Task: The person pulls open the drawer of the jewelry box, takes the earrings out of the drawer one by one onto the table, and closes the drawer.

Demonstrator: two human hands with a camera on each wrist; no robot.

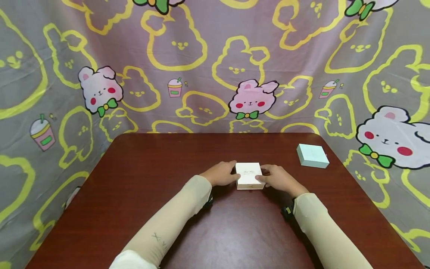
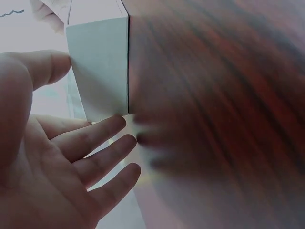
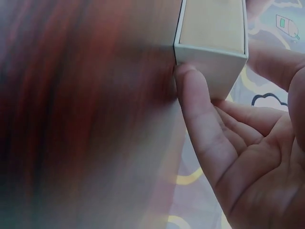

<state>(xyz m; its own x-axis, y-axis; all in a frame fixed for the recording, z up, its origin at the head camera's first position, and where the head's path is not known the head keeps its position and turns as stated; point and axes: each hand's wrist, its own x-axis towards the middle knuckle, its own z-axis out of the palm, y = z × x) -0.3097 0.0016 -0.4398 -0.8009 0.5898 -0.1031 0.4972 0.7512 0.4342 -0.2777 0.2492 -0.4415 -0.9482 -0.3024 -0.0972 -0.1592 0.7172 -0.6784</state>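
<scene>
The white box (image 1: 248, 178) sits on the worktop (image 1: 161, 160), a little right of the middle, with dark script on its top too small to read. A beige panel (image 3: 213, 24) fills its near side; its contents are hidden. Your left hand (image 1: 220, 174) and right hand (image 1: 279, 177) grip its opposite sides, thumbs over the top edges. Far right, a pale blue box (image 1: 313, 155) bears faint, unreadable marks.
</scene>
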